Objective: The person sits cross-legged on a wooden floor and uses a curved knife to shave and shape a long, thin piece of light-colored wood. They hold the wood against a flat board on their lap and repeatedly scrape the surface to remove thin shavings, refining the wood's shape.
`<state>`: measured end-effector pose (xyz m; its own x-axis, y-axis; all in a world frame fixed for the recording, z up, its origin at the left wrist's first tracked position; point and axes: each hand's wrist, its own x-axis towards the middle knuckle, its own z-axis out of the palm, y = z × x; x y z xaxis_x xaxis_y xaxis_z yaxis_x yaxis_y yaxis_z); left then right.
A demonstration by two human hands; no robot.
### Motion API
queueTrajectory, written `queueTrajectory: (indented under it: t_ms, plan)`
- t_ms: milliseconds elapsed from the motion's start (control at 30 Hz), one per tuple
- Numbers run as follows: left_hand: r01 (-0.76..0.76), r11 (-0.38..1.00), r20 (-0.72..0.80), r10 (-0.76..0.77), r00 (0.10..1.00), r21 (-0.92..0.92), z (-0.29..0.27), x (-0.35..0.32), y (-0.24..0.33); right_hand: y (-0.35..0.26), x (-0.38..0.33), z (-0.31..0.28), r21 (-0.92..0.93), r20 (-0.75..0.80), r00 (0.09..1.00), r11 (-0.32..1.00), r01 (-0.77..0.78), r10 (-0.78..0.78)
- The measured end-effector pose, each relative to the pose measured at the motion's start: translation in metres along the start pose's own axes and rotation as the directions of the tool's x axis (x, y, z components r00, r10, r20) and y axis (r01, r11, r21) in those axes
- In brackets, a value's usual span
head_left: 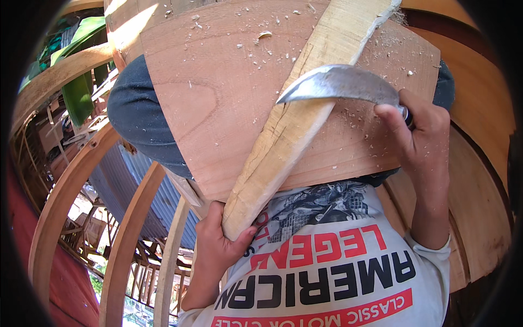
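Observation:
A long pale wooden piece [272,141] slants across my lap from the lower middle to the top right, with a dark crack along its face and a whitish trimmed edge. My left hand [222,237] is closed around its near end, close to my shirt. In my right hand [419,128] is a knife with a broad curved blade [343,84]; its dark handle is mostly hidden in my fist. The blade lies over the middle of the wooden piece with its tip toward the left. Whether it touches the wood I cannot tell. Under both is a reddish plywood board [201,103].
Wood chips [265,35] and sawdust are scattered over the board, which rests across my knees [141,109]. Curved wooden ribs [131,234] stand at the left, with corrugated metal sheets [147,185] beyond them. Curved planks [479,201] run along the right.

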<state>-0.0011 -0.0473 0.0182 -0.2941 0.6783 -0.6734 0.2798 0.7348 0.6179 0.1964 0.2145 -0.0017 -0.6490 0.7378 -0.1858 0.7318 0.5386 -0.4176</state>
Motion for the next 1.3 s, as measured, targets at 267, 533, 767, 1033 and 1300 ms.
queueTrajectory:
  t_ms: [267,533,767,1033,1300]
  plan:
    - [-0.024,0.999,0.057,0.026,0.998,-0.03,-0.008,0.003,0.007,0.022,0.013,0.001,-0.098,-0.105,0.992,0.992,-0.083,0.072]
    - [-0.037,0.998,0.052,0.039,0.998,-0.053,-0.002,0.001,0.004,0.016,0.009,-0.001,0.169,-0.141,0.945,0.948,-0.269,0.294]
    - [-0.039,0.999,0.049,0.04,0.998,-0.021,-0.002,0.002,0.003,-0.003,-0.007,0.005,-0.056,0.007,0.999,0.998,-0.034,0.035]
    - [0.007,0.981,0.083,0.009,0.997,-0.192,0.001,0.003,0.007,0.013,0.004,0.009,-0.175,-0.153,0.986,0.983,0.045,-0.073]
    - [0.011,0.978,0.071,0.004,0.997,-0.21,0.003,0.003,0.013,0.029,0.008,0.01,-0.223,-0.19,0.98,0.975,0.015,-0.059]
